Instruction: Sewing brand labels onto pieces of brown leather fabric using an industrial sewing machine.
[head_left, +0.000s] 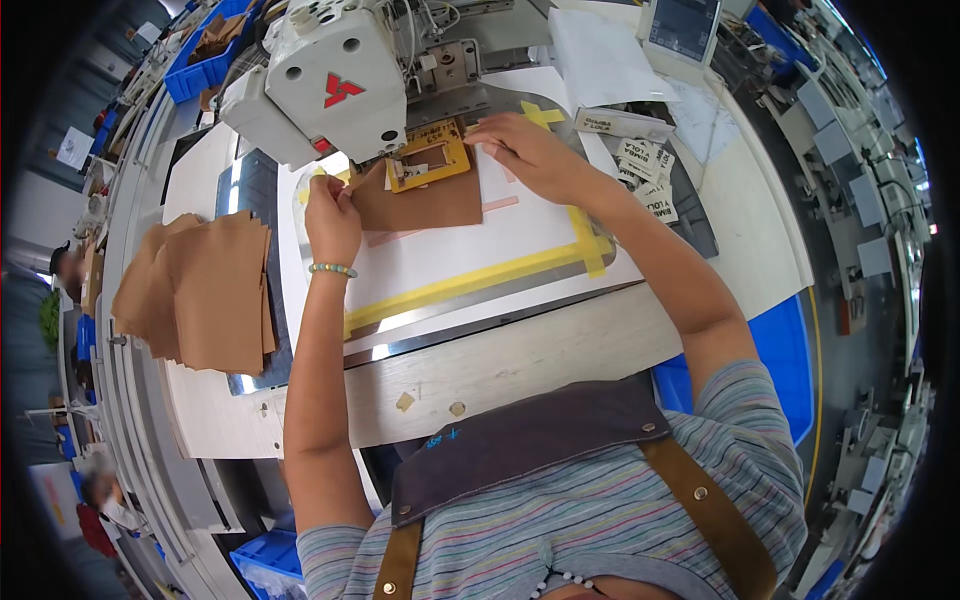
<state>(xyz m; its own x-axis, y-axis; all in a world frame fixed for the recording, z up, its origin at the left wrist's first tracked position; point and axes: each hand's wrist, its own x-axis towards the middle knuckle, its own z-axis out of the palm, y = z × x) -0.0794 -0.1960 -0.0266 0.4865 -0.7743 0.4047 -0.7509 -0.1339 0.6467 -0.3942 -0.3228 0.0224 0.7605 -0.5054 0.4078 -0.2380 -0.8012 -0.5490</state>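
Observation:
A brown flat panel lies on the white work sheet under the sewing machine head. On its far part sits a yellow rectangular clamp frame, with a small pale piece showing in its window. My left hand is closed at the panel's left edge, its fingertips pinching the far left corner. My right hand reaches to the frame's right side, palm down, fingers loosely bent and apart from the thumb. Its fingertips are at the frame's edge; whether they press on it I cannot tell.
A stack of brown panels lies at the left. Several small white labels lie loose at the right beside a white box. Yellow tape borders the white sheet. A screen stands far right; a blue bin is below the table.

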